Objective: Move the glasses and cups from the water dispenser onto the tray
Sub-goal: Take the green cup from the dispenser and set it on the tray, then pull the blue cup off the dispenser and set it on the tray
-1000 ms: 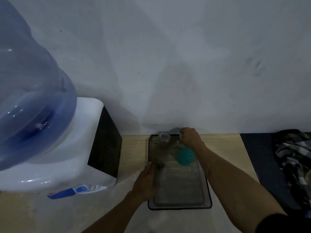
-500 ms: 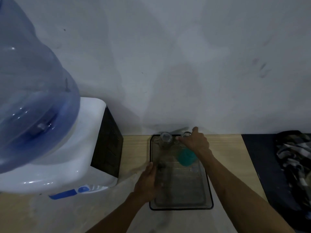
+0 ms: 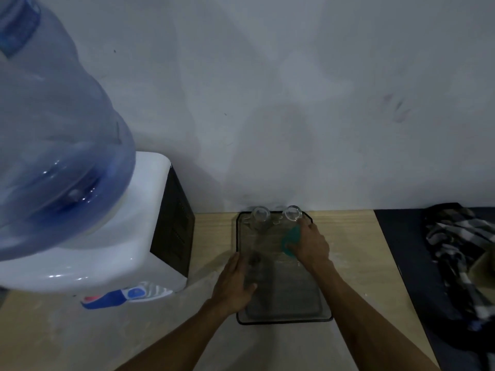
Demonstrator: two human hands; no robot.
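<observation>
Right hand [image 3: 312, 243] on teal cup [image 3: 289, 241] (2 glasses [image 3: 260, 214] behind), tray [image 3: 284, 318].

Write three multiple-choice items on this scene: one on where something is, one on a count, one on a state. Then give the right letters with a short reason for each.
1. Where do the clear drinking glasses stand?
A. At the far end of the dark rectangular tray, by the wall
B. On top of the white water dispenser
C. On the dark mat at the right

2. How many clear glasses are on the tray?
A. None
B. Two
C. Five

3. What is the right hand doing?
A. Hanging free above the blue water bottle
B. Resting flat on the checked cloth
C. Closed around the teal cup on the tray

Answers: 1 A, both glasses sit on the tray's far edge near the wall. 2 B, two round rims show side by side. 3 C, its fingers wrap the teal cup, while the left hand lies on the tray's left rim.
</observation>
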